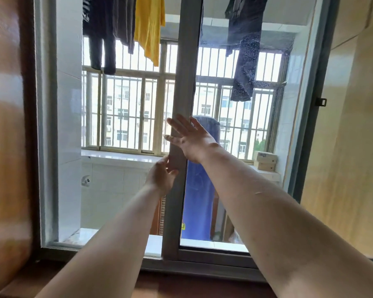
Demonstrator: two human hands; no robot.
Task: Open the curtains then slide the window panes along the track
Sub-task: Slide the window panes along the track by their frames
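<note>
A grey-framed window pane stands in the middle of the view, its upright stile (182, 87) running from top to bottom. My left hand (161, 176) grips the left edge of that stile at mid height, fingers wrapped around it. Slightly higher, my right hand (191, 137) lies flat against the stile's face with fingers spread. The glass (235, 168) of this pane fills the right half. The left half of the opening looks unglazed, down to the bottom track (108, 251). No curtain is in view.
A wooden panel (7, 136) borders the window on the left and a yellowish wall (353, 147) on the right. Outside hang dark clothes (108, 29) and a yellow cloth (149, 26). A blue cylinder (199, 201) stands behind the glass, before a barred balcony grille (125, 112).
</note>
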